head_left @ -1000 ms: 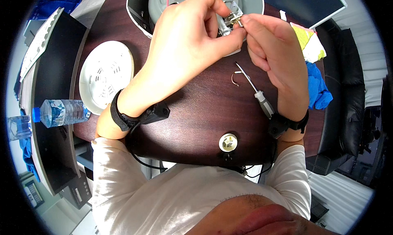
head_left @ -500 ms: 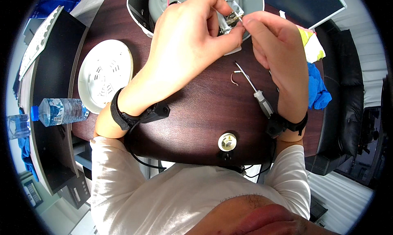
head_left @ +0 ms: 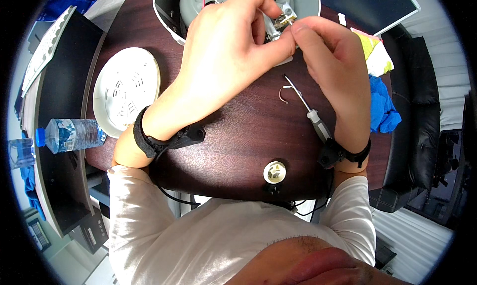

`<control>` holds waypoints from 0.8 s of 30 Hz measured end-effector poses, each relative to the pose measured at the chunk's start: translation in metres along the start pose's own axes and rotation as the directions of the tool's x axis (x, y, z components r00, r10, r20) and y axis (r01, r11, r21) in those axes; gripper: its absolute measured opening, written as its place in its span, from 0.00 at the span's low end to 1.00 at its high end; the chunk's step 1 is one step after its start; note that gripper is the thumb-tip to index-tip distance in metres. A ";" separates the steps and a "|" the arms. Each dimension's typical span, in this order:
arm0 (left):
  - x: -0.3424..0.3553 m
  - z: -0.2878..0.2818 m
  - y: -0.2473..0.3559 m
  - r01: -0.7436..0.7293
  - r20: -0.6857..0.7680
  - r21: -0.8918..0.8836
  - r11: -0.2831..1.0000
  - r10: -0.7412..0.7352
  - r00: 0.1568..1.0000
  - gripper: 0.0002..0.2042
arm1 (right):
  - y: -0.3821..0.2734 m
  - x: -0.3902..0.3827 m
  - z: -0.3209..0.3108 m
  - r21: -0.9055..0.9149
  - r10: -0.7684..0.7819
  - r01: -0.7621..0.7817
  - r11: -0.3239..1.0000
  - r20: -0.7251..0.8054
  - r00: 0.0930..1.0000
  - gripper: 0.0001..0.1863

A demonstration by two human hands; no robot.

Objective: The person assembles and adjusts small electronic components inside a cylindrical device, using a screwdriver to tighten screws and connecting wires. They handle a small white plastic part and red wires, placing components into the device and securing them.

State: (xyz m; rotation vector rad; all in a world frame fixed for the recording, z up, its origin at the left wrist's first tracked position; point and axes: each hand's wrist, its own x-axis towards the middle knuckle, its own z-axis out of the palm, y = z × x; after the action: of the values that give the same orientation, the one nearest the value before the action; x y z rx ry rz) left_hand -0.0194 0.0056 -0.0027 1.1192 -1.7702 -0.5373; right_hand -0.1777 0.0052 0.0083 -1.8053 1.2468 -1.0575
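At the far edge of view lies a round grey appliance housing [head_left: 187,14], open, with metal parts and red wires inside. Over its right part reaches my left hand [head_left: 223,51], thumb and fingers closed around a small white-and-metal fitting [head_left: 285,16]. Just right of that, my right hand [head_left: 335,56] pinches at the fitting's edge; a thin, pale piece shows at its fingertips, too small to name. Below the right hand rests a screwdriver [head_left: 315,118] with a grey handle, beside a short bent wire [head_left: 281,95].
On the left are a round white slotted cover [head_left: 129,94] and a water bottle [head_left: 72,135]. A small round cream-coloured part [head_left: 275,172] sits near the table's front edge. Blue cloth [head_left: 382,106] and a yellow-white packet [head_left: 377,54] lie at the right. A dark screen [head_left: 372,7] stands beyond.
My right hand has turned slightly and shifted a little left at the fitting. The left hand keeps its hold. The whole view has shifted very slightly.
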 end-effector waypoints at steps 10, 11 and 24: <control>-0.004 0.005 -0.014 -0.219 -0.155 0.223 0.950 0.256 0.954 0.13 | 0.004 -0.001 -0.002 0.127 0.072 -0.072 0.989 0.007 0.997 0.09; -0.003 0.010 -0.021 -0.319 -0.232 0.215 0.923 0.366 0.901 0.14 | 0.013 0.002 -0.005 0.120 0.102 -0.100 0.988 -0.006 0.995 0.10; -0.012 0.014 -0.029 -0.299 -0.364 0.138 0.944 0.329 0.871 0.09 | 0.014 -0.008 0.014 -0.551 -0.333 0.170 0.817 -0.209 0.920 0.10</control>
State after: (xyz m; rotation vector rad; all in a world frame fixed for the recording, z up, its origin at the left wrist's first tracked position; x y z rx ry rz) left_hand -0.0172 0.0007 -0.0365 0.8874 -1.5894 -0.0425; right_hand -0.1721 0.0097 -0.0119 -2.3461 1.6278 -1.2587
